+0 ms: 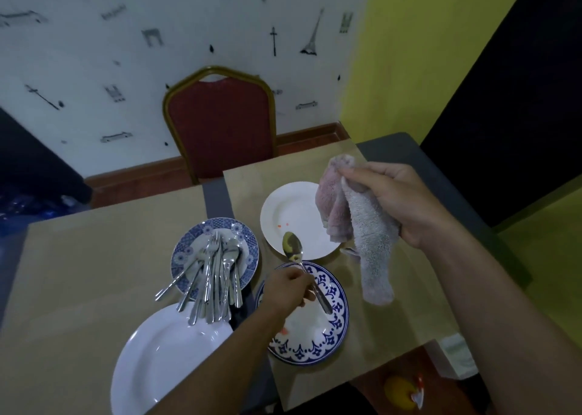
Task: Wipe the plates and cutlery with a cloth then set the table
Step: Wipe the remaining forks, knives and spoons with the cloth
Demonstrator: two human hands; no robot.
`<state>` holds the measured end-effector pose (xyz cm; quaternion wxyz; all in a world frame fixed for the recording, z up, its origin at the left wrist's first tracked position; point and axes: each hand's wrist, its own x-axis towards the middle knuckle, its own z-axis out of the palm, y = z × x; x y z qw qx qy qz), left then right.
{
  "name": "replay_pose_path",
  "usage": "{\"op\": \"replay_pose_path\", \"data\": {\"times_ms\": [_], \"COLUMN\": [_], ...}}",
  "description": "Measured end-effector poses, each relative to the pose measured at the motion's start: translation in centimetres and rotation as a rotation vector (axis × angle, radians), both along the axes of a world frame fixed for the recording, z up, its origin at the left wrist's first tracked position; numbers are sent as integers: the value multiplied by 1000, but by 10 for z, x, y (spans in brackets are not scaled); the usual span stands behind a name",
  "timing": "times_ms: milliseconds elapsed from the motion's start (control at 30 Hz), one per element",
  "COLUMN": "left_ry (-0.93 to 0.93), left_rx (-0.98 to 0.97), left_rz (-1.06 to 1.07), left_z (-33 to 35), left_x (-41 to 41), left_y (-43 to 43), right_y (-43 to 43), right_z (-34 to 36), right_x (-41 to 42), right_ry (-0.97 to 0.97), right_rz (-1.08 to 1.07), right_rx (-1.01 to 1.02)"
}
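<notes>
My left hand grips the handle of a steel spoon, whose bowl points away over the white plate and carries a yellowish smear. My right hand holds a pink and grey cloth up above the table, to the right of the spoon, and the cloth hangs down. A blue-patterned plate lies under my left hand. A smaller blue floral plate carries a pile of several forks and spoons. A large white plate lies at the near left.
The plates rest on tan placemats over a grey table. A red chair with a gold frame stands at the far side. A yellow object and a white box lie on the floor at the lower right.
</notes>
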<state>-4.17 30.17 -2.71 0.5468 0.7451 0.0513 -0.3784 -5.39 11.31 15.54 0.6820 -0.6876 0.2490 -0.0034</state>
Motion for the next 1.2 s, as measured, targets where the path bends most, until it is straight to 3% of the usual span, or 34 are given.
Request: {"op": "replay_pose_path", "data": {"times_ms": [200, 333, 433, 667, 900, 1067, 1200], "left_ry": [-318, -527, -687, -721, -677, -661, -626], "left_rx": [-90, -143, -143, -187, -276, -236, -269], "left_rz": [-20, -95, -135, -95, -86, -52, -20], "left_z": [75, 126, 148, 169, 180, 177, 177], "left_x": [27, 39, 43, 44, 53, 53, 53], "left_y": [11, 8, 10, 13, 17, 11, 11], "right_y": [21, 29, 33, 36, 32, 30, 26], "right_z": [-3, -10, -1, 8, 21, 7, 1], "right_x": [3, 18, 30, 64, 66, 70, 61], "right_ry": [-58, -98, -163, -276, -241, -130, -164], "right_rz": [134, 301, 325, 112, 126, -38, -186], "right_rx": [-119, -484, -560, -760, -550, -802, -707]}}
